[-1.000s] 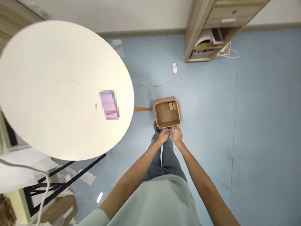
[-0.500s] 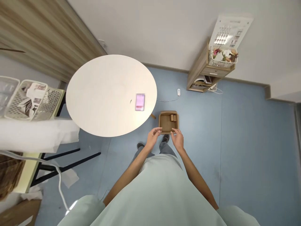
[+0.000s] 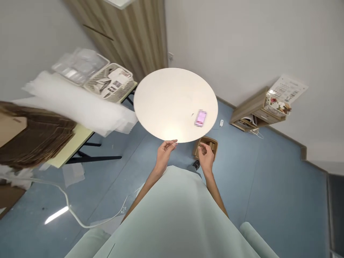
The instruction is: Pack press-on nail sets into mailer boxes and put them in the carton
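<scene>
My left hand [image 3: 163, 154] is at the near edge of the round white table [image 3: 161, 104]. Its thumb and fingers come together in a pinch; whether anything small sits between them I cannot make out. My right hand [image 3: 206, 157] is in front of the open cardboard box [image 3: 195, 152] on the floor and hides part of it. Its fingers are curved, with thumb and fingertips apart and nothing visible between them. Inside the box are small brown blocks [image 3: 212, 146]. A pink, blurred-out phone-like object [image 3: 200, 118] lies on the table, beside a tiny dark mark or item [image 3: 192, 114].
To the left, a side table [image 3: 60, 157] carries white foam sheets [image 3: 104, 114], flattened brown cardboard [image 3: 40, 138] and plastic baskets [image 3: 125, 83]. A wooden cabinet [image 3: 248, 107] stands by the wall at right. A white cable [image 3: 77, 219] and a power strip [image 3: 221, 123] lie on the floor.
My view has swung left, so table and box appear further right. My left hand is now by the table edge instead of the box, its fingers closer together; my right stays near the box.
</scene>
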Available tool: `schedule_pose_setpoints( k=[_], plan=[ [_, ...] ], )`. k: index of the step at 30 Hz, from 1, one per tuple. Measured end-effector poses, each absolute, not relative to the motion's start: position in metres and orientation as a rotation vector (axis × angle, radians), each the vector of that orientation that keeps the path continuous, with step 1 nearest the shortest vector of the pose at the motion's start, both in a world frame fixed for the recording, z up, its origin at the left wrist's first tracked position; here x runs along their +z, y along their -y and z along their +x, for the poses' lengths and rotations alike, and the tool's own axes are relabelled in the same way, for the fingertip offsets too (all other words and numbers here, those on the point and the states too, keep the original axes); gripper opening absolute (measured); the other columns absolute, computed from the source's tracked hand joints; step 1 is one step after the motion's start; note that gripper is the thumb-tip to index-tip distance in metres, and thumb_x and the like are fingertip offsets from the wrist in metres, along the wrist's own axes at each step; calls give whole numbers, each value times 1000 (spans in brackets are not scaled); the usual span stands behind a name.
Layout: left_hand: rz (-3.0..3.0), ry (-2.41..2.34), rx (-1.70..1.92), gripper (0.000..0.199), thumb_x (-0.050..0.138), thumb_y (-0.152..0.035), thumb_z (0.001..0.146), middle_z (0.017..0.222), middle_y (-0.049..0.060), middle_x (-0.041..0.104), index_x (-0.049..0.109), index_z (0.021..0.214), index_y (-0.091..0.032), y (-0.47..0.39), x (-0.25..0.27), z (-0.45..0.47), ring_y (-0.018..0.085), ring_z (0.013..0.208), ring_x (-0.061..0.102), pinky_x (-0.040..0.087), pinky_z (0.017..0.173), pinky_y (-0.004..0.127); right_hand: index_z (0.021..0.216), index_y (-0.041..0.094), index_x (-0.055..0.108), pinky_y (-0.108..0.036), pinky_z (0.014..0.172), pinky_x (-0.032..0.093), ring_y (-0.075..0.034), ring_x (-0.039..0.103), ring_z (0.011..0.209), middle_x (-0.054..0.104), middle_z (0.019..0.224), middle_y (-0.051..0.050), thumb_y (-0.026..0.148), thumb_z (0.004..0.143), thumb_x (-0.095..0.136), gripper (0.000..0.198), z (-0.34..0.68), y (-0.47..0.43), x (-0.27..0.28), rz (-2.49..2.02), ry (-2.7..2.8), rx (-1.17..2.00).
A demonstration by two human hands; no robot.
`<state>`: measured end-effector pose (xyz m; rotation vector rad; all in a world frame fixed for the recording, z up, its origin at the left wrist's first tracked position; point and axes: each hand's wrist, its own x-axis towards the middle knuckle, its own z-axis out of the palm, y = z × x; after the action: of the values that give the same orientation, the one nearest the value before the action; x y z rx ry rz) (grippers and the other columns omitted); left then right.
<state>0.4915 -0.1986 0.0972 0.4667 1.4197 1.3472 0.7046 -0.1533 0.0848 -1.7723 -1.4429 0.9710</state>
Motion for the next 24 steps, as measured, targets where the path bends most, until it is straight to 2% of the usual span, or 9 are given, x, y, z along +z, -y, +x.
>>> schedule_pose_setpoints(
  k=[8, 16, 24],
  plan=[
    [355, -1514, 1583, 32, 78, -58, 93, 134, 13, 83, 69, 95, -28, 225, 114, 371, 30, 127, 79, 60, 118, 52, 119, 26, 79, -50, 96, 69, -32, 81, 113, 83, 131, -16, 58, 95, 64, 42, 599, 158, 107, -1658, 1562, 1042],
    [371, -1594, 1593, 31, 73, -55, 95, 139, 14, 81, 64, 102, -27, 204, 112, 294, 30, 129, 79, 61, 116, 51, 119, 26, 78, -49, 96, 69, -31, 80, 112, 83, 132, -15, 55, 98, 63, 39, 509, 119, 104, -1571, 1680, 1138],
    [344, -1701, 1665, 43, 89, -59, 85, 130, 14, 84, 70, 100, -24, 165, 129, 190, 29, 118, 81, 61, 109, 47, 120, 22, 79, -46, 95, 68, -27, 79, 110, 83, 132, -14, 51, 101, 64, 37, 405, 57, 104, -1402, 1714, 1309]
  ],
)
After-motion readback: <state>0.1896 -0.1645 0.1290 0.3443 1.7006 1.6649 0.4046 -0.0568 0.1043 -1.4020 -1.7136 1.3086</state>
